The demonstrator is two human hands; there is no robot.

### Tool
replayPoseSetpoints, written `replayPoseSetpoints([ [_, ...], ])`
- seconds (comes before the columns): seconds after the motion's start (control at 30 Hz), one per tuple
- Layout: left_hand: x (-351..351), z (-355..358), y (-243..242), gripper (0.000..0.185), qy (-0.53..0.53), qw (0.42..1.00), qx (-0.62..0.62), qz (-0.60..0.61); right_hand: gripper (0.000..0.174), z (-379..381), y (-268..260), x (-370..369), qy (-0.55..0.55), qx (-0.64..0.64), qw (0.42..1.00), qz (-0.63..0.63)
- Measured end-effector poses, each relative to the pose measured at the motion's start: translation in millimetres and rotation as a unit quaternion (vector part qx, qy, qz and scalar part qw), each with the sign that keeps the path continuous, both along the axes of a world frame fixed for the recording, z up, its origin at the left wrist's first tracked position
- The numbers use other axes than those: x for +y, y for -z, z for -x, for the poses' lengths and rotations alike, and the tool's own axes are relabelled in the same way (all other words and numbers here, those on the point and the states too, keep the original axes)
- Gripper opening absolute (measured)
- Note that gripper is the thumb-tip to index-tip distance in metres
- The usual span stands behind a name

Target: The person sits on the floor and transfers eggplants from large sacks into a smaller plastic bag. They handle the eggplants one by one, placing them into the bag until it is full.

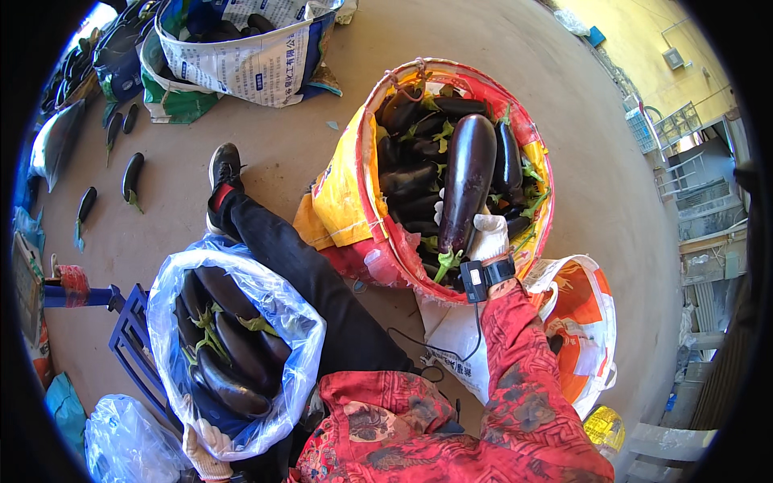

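Observation:
My right hand, in a white knit glove with a dark device strapped at the wrist, grips a large glossy eggplant above a round red and yellow lined basket. More eggplants with green stems fill that basket. At the lower left, my left hand, gloved too, holds the rim of a clear plastic bag between thumb and fingers. Several eggplants lie inside the bag, their stems gathered near the middle.
Woven sacks of eggplants stand at the upper left. Loose eggplants lie on the floor. A blue metal frame is beside the bag, with bundled plastic bags below. An orange and white sack stands right of my sleeve.

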State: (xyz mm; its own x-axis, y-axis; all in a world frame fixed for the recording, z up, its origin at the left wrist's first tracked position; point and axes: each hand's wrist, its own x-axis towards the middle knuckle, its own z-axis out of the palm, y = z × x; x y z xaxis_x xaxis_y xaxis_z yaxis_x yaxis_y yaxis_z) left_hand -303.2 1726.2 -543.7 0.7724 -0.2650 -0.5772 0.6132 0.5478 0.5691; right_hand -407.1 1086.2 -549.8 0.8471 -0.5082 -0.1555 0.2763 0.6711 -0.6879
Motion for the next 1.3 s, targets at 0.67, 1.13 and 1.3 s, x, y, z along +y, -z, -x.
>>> replayPoseSetpoints([
  [0.67,-32,-24,-32,0.041,-0.021,0.993,0.078,0.088,0.085,-43,-115,161,-0.202,0.073,0.975,-0.055],
  [1.13,-39,-24,-60,0.027,-0.112,0.985,-0.088,-0.097,0.06,-162,-63,414,-0.455,0.256,0.843,0.13],
  [1.3,-42,-20,-70,0.043,-0.061,0.977,-0.125,-0.161,0.108,-208,-38,461,-0.407,0.27,0.806,0.336],
])
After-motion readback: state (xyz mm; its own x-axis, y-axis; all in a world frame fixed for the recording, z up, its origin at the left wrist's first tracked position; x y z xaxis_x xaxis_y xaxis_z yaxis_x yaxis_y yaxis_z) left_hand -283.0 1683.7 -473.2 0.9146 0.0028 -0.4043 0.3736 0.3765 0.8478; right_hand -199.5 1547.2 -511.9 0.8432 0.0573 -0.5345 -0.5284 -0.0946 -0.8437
